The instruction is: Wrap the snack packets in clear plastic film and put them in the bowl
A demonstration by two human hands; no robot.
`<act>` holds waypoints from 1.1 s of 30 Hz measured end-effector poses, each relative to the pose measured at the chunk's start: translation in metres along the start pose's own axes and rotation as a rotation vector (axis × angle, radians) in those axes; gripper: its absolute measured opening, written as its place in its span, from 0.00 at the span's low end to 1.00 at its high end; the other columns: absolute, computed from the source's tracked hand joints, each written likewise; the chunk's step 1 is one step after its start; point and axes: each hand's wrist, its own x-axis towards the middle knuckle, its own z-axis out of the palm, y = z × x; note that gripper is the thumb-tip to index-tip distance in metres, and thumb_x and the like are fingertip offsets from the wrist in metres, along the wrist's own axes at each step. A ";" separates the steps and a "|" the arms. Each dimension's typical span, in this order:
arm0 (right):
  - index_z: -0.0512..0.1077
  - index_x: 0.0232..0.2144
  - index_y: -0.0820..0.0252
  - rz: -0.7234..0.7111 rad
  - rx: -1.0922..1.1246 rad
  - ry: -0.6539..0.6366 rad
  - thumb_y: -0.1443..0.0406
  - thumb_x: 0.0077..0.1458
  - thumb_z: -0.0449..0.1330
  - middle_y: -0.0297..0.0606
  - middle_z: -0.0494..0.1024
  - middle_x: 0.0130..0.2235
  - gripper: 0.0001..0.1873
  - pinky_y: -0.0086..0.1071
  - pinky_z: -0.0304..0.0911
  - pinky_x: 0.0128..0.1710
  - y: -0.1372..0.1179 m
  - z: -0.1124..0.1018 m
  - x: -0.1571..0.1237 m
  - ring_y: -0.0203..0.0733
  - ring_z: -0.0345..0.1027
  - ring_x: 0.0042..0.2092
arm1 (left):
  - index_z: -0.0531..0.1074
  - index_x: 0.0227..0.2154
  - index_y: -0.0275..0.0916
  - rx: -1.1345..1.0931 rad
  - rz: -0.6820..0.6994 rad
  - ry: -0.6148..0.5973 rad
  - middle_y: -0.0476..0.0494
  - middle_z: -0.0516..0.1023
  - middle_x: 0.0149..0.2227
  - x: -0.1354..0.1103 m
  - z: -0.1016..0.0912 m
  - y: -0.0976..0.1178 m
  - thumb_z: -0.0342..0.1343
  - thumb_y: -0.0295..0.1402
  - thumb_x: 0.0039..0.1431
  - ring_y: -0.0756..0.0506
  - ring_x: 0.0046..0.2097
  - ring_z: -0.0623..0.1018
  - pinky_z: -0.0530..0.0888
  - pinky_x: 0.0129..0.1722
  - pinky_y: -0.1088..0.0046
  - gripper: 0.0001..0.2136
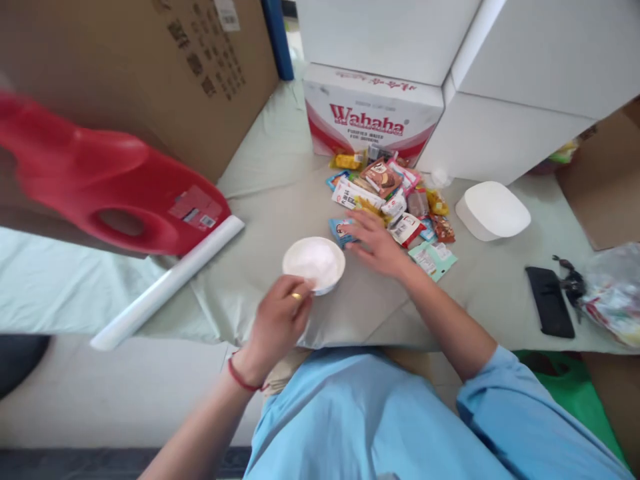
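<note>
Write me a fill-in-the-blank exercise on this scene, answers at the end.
The left hand holds the bowl by its rim, and the band on that wrist is ____.
By the right hand, the packet nearest the bowl is mostly ____.
The carton behind the snack pile bears the large brand name ____.

Missing words: red; blue; Wahaha.
</note>
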 end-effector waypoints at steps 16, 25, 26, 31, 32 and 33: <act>0.69 0.63 0.70 0.151 -0.428 -0.742 0.70 0.63 0.61 0.57 0.77 0.61 0.26 0.41 0.71 0.55 -0.104 -0.029 0.004 0.56 0.76 0.57 | 0.61 0.55 0.39 -0.234 0.112 0.084 0.32 0.73 0.53 -0.017 0.049 0.011 0.50 0.16 0.62 0.45 0.46 0.78 0.78 0.43 0.68 0.21; 0.77 0.57 0.65 0.083 -0.409 -0.923 0.69 0.63 0.61 0.55 0.79 0.57 0.21 0.41 0.74 0.47 -0.096 -0.006 0.024 0.58 0.78 0.54 | 0.62 0.56 0.39 -0.248 0.095 0.198 0.35 0.73 0.51 -0.018 0.063 0.009 0.51 0.17 0.61 0.47 0.41 0.77 0.78 0.41 0.67 0.21; 0.76 0.58 0.62 0.097 -0.386 -0.879 0.68 0.63 0.61 0.53 0.79 0.56 0.21 0.41 0.73 0.46 -0.095 -0.007 0.018 0.56 0.78 0.52 | 0.62 0.56 0.39 -0.250 0.083 0.212 0.35 0.73 0.51 -0.020 0.063 0.008 0.51 0.17 0.61 0.47 0.42 0.77 0.78 0.41 0.68 0.21; 0.73 0.58 0.55 0.125 -0.129 -0.586 0.69 0.61 0.61 0.47 0.74 0.55 0.23 0.39 0.72 0.49 -0.086 -0.022 -0.034 0.48 0.77 0.48 | 0.61 0.61 0.40 -0.283 0.045 0.235 0.36 0.74 0.52 -0.026 0.063 0.006 0.52 0.19 0.63 0.48 0.40 0.77 0.79 0.42 0.67 0.25; 0.73 0.58 0.54 0.106 -0.034 -0.489 0.70 0.60 0.61 0.46 0.74 0.55 0.23 0.39 0.72 0.50 -0.081 -0.025 -0.045 0.47 0.76 0.49 | 0.60 0.63 0.41 -0.289 0.048 0.219 0.36 0.74 0.52 -0.026 0.062 0.006 0.52 0.19 0.63 0.47 0.42 0.78 0.79 0.43 0.66 0.26; 0.72 0.58 0.54 0.079 0.067 -0.380 0.69 0.60 0.61 0.46 0.74 0.55 0.24 0.39 0.72 0.51 -0.077 -0.027 -0.057 0.47 0.75 0.51 | 0.60 0.64 0.41 -0.287 0.054 0.201 0.35 0.75 0.53 -0.027 0.061 0.006 0.52 0.19 0.63 0.46 0.44 0.79 0.80 0.45 0.65 0.27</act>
